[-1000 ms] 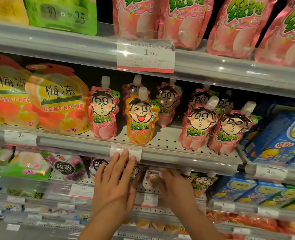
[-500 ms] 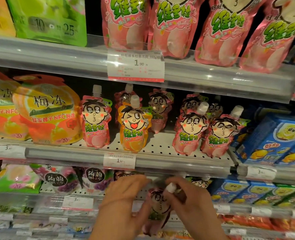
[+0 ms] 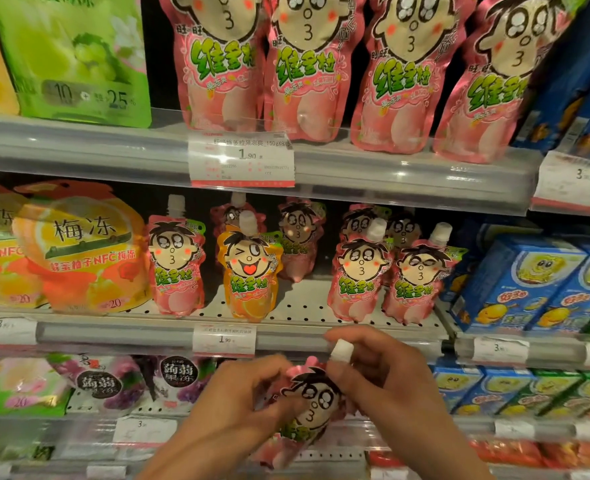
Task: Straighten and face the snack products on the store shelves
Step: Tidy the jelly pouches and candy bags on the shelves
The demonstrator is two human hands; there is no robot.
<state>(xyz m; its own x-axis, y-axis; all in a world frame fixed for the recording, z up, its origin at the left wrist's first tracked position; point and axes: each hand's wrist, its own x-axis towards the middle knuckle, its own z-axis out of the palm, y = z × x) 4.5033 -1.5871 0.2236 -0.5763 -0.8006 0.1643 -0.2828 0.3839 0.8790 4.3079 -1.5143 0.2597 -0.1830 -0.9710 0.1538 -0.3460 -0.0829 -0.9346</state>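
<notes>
A small pink jelly pouch (image 3: 309, 407) with a cartoon face and a white cap sits between both my hands, in front of the lower shelf. My left hand (image 3: 231, 410) grips its left side. My right hand (image 3: 380, 382) holds its top right, fingers around the cap. On the middle shelf (image 3: 120, 332) stand more pouches: a pink one (image 3: 175, 265) at left, an orange one (image 3: 250, 271) beside it, two pink ones (image 3: 361, 275) at right, and others behind. Large pink pouches (image 3: 304, 67) line the top shelf.
Orange jelly bags (image 3: 79, 251) fill the middle shelf's left end. Blue cartons (image 3: 518, 285) stand at right. Purple grape bags (image 3: 110, 382) lie on the lower shelf. Price tags (image 3: 241, 161) hang on the shelf rails. A gap lies between the orange pouch and the right pink pair.
Both hands reached into the lower shelf, took hold of a pink pouch and lifted it out. The view has tilted up and closer to the shelves.
</notes>
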